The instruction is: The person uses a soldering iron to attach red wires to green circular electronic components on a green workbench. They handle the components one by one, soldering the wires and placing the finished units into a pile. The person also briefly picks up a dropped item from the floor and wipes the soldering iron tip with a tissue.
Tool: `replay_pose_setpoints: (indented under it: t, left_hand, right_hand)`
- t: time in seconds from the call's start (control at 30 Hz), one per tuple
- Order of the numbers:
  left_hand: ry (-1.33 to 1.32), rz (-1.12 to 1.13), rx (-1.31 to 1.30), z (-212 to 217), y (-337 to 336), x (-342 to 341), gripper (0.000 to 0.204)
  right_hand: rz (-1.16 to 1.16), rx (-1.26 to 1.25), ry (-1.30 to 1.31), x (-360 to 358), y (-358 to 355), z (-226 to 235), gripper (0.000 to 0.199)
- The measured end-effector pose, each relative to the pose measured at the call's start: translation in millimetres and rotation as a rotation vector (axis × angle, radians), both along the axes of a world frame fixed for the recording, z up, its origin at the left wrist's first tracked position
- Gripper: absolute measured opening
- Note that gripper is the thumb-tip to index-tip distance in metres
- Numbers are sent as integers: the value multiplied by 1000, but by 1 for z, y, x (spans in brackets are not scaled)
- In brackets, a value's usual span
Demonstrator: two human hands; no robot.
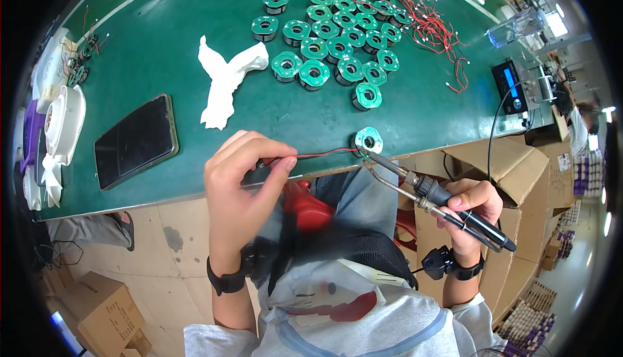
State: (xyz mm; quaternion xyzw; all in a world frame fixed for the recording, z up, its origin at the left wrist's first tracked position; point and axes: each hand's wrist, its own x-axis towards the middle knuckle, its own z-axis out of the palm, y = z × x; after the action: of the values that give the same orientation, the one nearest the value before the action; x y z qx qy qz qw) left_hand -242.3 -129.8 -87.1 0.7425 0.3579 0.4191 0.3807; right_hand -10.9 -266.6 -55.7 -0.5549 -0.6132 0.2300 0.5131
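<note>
Close to the table's front edge stands a small motor stator with a green ring-shaped circuit board on top. My left hand pinches a thin red wire between thumb and fingertips, to the left of the stator. The wire's far end reaches the board's lower left rim. In my right hand is a black soldering iron with a curved metal tube fixed alongside. Its tip meets or nearly meets the board where the wire ends; contact is too small to tell. My right fingers wrap round the handle.
Several similar stators cover the back middle of the green table, beside a tangle of red wires. A crumpled white tissue and a phone lie left. A soldering station stands right, near cardboard boxes.
</note>
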Motion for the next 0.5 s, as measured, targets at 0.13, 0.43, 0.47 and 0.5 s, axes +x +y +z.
replay_pose_setpoints:
  t: [0.13, 0.43, 0.47, 0.5]
  left_hand:
    - [11, 9, 3, 1, 0, 0, 7]
    - [-1, 7, -8, 1, 0, 0, 7]
    - [-10, 8, -18, 1, 0, 0, 7]
    - [-20, 9, -29, 0, 0, -1, 7]
  right_hand:
    - [-7, -13, 20, 1, -1, -1, 24]
    - [-172, -115, 152, -6, 0, 5, 23]
    - [-181, -127, 147, -6, 0, 5, 23]
    - [-186, -151, 174, -6, -1, 5, 23]
